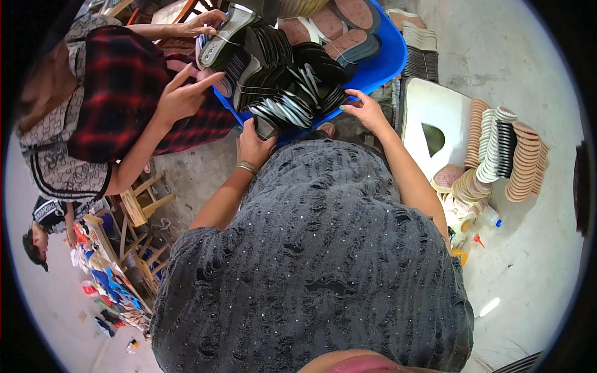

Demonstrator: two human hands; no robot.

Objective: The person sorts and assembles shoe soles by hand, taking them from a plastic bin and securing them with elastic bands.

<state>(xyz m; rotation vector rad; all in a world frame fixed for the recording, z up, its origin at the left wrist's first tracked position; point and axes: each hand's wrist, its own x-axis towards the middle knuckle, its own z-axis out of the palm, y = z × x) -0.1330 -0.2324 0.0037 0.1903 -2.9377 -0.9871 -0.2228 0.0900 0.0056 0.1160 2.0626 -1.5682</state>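
Sole stack (283, 110), pale-edged, stretches left to right by left hand (255, 148), grip unclear; right hand (369, 114) spread.

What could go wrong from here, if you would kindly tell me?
The black soles are heaped near the near edge of the blue tub, so some might slide over if it tips.

The co-worker's nearer hand reaches in close to the person's left hand, so they could bump.

The right hand is at the rim, where fingers might get pinched if the load shifts.
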